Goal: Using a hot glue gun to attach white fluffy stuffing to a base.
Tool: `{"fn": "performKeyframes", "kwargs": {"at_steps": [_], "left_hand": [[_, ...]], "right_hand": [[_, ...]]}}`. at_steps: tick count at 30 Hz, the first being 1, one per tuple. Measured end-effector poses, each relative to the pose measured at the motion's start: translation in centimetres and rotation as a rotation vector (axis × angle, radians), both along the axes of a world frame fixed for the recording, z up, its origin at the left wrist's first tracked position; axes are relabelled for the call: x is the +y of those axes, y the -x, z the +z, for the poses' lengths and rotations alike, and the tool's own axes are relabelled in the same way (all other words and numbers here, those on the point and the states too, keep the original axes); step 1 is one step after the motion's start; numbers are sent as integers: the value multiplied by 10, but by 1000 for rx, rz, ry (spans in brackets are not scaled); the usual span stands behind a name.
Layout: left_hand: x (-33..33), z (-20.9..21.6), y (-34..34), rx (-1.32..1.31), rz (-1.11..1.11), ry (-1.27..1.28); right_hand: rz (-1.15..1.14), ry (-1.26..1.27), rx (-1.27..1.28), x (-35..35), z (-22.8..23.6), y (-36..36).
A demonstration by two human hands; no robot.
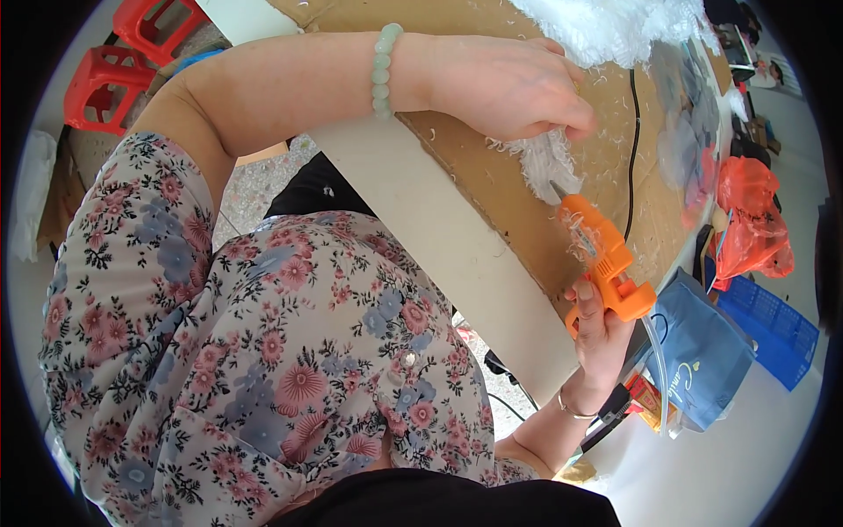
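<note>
Clock centre: orange plastic glue gun (599, 241). Brown cardboard sheet (505, 189) on white table (465, 250); on it, white fluffy fibre heap (623, 35), 12 o'clock; thin black cable (635, 114), 1 o'clock. White shaggy piece (544, 162), 11 o'clock. Red plastic bag (751, 220), 3 o'clock; blue plastic basket (781, 329), 4 o'clock.

My left hand (518, 88) is hiding part of the white fringed piece (549, 162); my right hand (601, 338) is covering part of the orange glue gun (606, 255). The upper edge is cropping a white heap (623, 31).

White floral shirt (299, 338), green bead bracelet (381, 76), thin bangle (572, 411).
</note>
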State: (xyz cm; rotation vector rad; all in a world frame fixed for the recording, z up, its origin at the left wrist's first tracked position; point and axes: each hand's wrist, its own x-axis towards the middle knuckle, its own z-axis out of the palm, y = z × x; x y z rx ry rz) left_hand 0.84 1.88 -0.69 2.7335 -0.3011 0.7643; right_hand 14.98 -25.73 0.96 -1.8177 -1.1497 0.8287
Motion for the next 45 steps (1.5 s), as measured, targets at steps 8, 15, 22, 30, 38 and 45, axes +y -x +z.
{"fn": "performKeyframes", "kwargs": {"at_steps": [8, 15, 22, 30, 38, 45], "left_hand": [[-2, 23, -15, 43, -9, 59], [-7, 24, -18, 78, -14, 122], [-6, 23, -17, 68, -19, 107], [-2, 24, -17, 70, -17, 58], [-3, 21, -16, 82, -13, 67], [-2, 18, -15, 52, -3, 44]], "right_hand": [[-3, -41, -25, 12, 8, -4], [19, -2, 12, 25, 13, -8], [44, 51, -45, 18, 17, -10], [28, 74, -28, 4, 19, -12], [-9, 19, -29, -8, 12, -18], [-11, 31, -102, -5, 16, -19]]}}
